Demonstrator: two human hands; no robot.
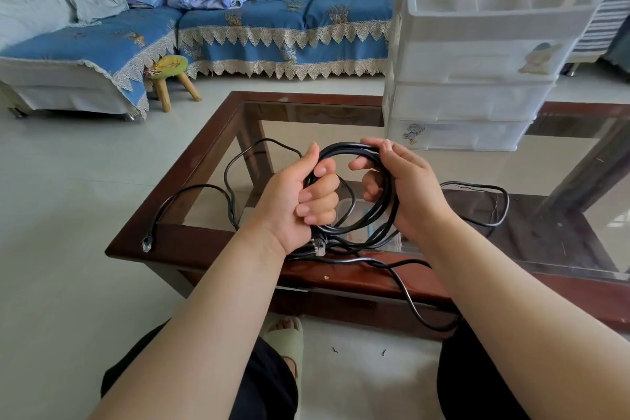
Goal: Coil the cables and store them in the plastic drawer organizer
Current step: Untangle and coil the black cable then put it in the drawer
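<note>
Both hands hold a partly wound coil of black cable (354, 187) just above the near edge of the glass-topped coffee table (191, 160). The left hand (300, 194) has its fingers curled tightly round the left side of the loops, and the right hand (405, 187) wraps its fingers round the right side. The job looks only partly done: several turns are gathered, yet loose cable lies across the glass to the left, ending in a clear-plastic plug (146, 244) at the table's corner, and more slack (477, 204) trails to the right and over the front edge. The white plastic drawer organizer (477, 58) stands on the table's far right with all its drawers pushed in, so nothing appears stored so far.
</note>
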